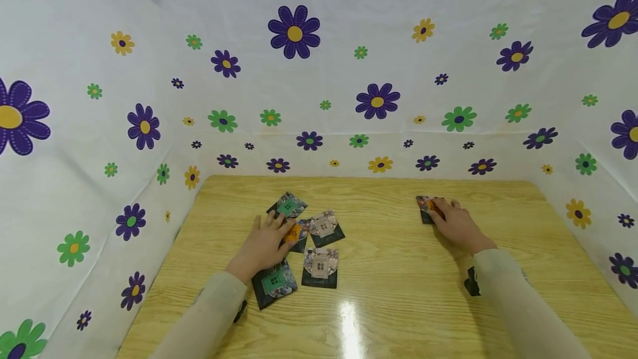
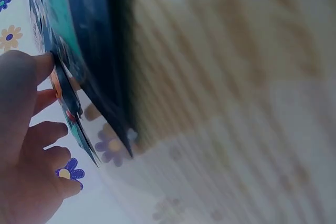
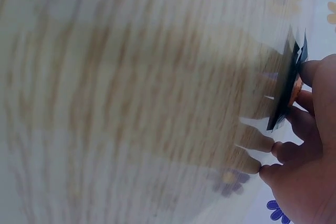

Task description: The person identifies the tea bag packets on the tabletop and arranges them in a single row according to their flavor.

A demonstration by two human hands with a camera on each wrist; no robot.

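Observation:
My left hand [image 1: 263, 244] is over a cluster of flat, square, dark packets on the left of the table. Its thumb and index finger pinch an orange-labelled packet [image 1: 294, 233]. Behind that hand lies a green-labelled packet [image 1: 287, 205], and another green-labelled packet [image 1: 273, 282] is partly under the wrist. Two beige-labelled packets, one farther back [image 1: 325, 228] and one nearer [image 1: 320, 266], sit just right of the hand. On the right, my right hand [image 1: 459, 226] pinches a second orange-labelled packet [image 1: 425, 216] close to the tabletop, other fingertips at the wood.
The wooden table [image 1: 379, 270] is glossy, with a bright reflection near the front. White flower-printed cloth [image 1: 329, 71] stands behind it and on both sides. A dark wrist strap piece [image 1: 472, 282] shows beside the right sleeve.

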